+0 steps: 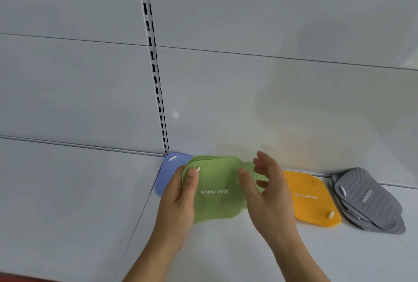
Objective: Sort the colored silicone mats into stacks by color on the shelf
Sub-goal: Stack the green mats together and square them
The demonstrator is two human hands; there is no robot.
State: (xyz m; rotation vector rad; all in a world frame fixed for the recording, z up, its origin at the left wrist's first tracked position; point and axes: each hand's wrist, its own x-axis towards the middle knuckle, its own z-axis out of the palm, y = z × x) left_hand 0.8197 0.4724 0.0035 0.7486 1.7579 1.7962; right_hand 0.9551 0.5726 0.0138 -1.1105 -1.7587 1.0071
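Green mats [216, 187] sit in a small stack held up over the shelf [226, 254], "REMOVE ODOR" facing up. Left hand [178, 193] grips the stack's left edge, thumb on top and fingers curled beneath. Right hand [267, 189] has its thumb on the stack's right edge, fingers spread loose and straight beyond it. Left of the green stack, partly under it, lies a blue mat [166, 173]. Right of it an orange mat [312, 198], then a fanned grey pile [366, 200].
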